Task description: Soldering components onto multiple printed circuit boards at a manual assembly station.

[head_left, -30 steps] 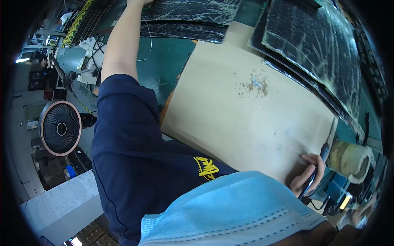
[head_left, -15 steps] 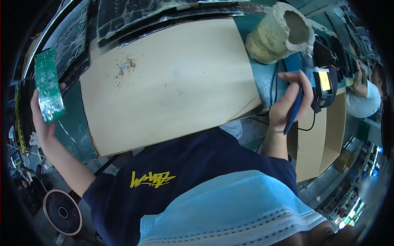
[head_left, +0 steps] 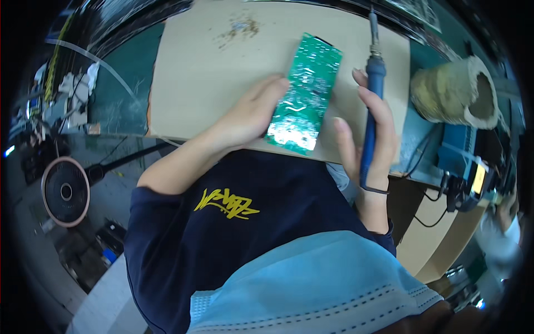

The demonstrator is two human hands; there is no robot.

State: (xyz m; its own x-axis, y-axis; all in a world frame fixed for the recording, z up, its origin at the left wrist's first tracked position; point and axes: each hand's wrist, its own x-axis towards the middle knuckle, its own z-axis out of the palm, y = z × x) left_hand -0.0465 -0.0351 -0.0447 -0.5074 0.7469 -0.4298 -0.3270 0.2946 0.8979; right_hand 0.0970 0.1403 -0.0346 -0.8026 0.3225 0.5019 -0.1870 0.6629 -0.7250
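A green circuit board (head_left: 305, 93) lies solder side up on a tan cardboard sheet (head_left: 206, 72) on the bench. My left hand (head_left: 250, 114) rests on the board's left edge and holds it down, fingers stretched along it. My right hand (head_left: 370, 131) grips a blue-handled soldering iron (head_left: 374, 83), whose metal tip points away from me, just right of the board and clear of it.
A roll-shaped beige holder (head_left: 456, 92) stands at the right, with a blue soldering station (head_left: 467, 167) below it. Solder crumbs (head_left: 239, 28) dot the cardboard's far side. A floor fan (head_left: 65, 192) stands at the left. Another person's sleeve (head_left: 503, 234) shows at the far right.
My left hand brought the green board from the far left and laid it on the cardboard. My right hand lifted the soldering iron from the station to beside the board.
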